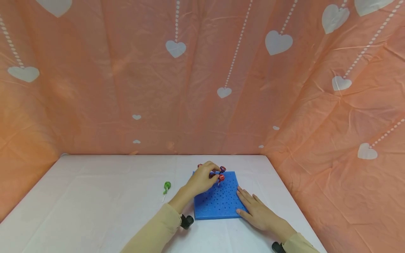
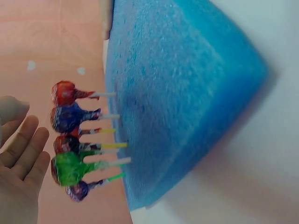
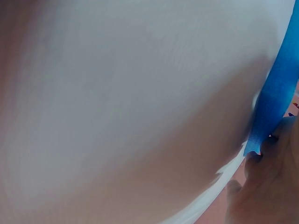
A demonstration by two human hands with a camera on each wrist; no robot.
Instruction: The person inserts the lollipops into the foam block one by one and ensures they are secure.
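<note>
A blue foam block (image 1: 218,207), dotted with small holes, lies on the table. Several wrapped lollipops stand in it by their sticks. In the left wrist view they form a row: a red lollipop (image 2: 63,93), a blue lollipop (image 2: 66,117), a green lollipop (image 2: 67,169) and a purple lollipop (image 2: 77,191) among them. My left hand (image 1: 202,179) hovers over this row with relaxed fingers, a small gap between its fingertips and the candy heads. It hides part of the row in the head view. My right hand (image 1: 257,212) rests with extended fingers along the block's right edge.
Another green lollipop (image 1: 167,187) lies on the white table (image 1: 110,203), left of the block. Orange sheeting (image 1: 202,123) with white hearts rises behind the table and on both sides.
</note>
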